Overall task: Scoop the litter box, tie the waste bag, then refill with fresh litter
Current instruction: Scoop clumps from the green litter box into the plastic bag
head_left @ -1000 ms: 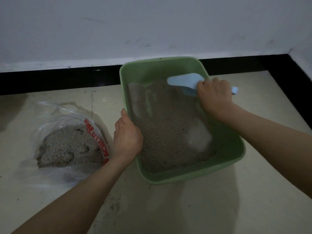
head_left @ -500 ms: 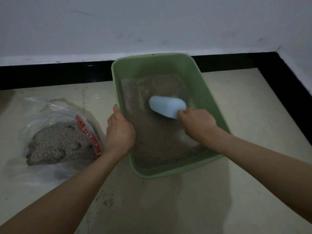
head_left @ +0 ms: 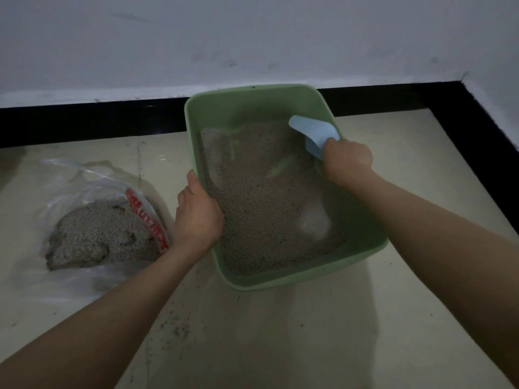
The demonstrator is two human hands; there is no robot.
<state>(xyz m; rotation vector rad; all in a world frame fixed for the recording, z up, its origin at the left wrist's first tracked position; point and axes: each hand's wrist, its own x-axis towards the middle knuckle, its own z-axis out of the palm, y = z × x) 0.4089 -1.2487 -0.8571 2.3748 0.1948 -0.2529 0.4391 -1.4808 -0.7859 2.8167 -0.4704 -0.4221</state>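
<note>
The green litter box (head_left: pixel 254 282) sits on the pale floor (head_left: pixel 365 318) by the black skirting at the floor's far edge, holding grey litter (head_left: pixel 261 209). The left hand (head_left: pixel 198 214) curls over the box's left rim, thumb along the edge, gripping it, while the right hand (head_left: pixel 348 161) is closed around the handle of the blue scoop (head_left: pixel 314 133), whose blade lies by the box's far right corner. Near the floor's left edge, apart from the box, lies a clear plastic bag (head_left: pixel 92 220) with red print, holding more litter.
</note>
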